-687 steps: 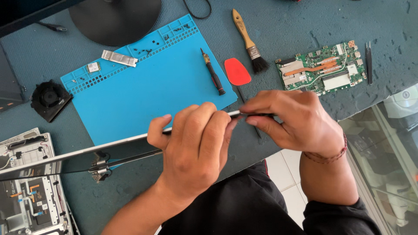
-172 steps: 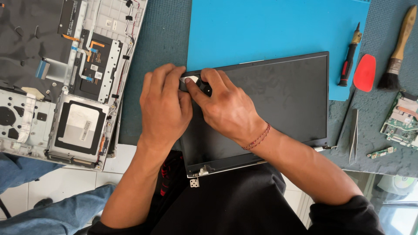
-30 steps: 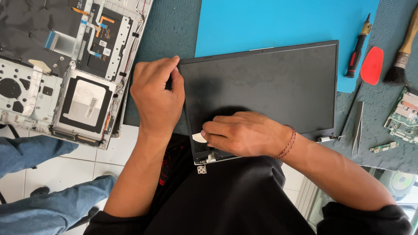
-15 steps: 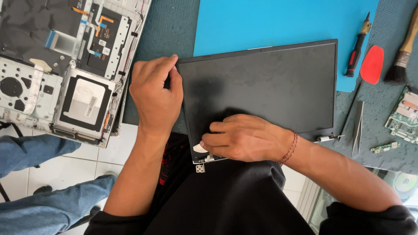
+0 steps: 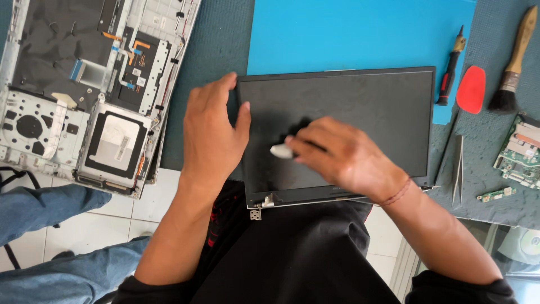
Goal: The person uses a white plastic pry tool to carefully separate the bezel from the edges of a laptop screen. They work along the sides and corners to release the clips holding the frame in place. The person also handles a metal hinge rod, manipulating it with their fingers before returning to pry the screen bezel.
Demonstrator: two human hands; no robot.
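Two hands on the screen panel (image 5: 360,107): left hand (image 5: 211,132) flat and open at its left edge, right hand (image 5: 343,157) pinching a white pick (image 5: 279,151).

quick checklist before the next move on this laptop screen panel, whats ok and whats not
1. Panel braced: the left hand lies flat on the left edge of the screen panel. Ok.
2. Grip on the tool: the right hand pinches a small white piece against the panel face; it is blurred. Cannot tell how firm.
3. Panel support: its near edge with the hinge bracket overhangs the table, over the lap. Not ok.
4. Spare tools apart: screwdriver, red pick, brush and tweezers lie right of the panel. Ok.
5. Opened laptop base lies to the left, not touching the panel. Ok.
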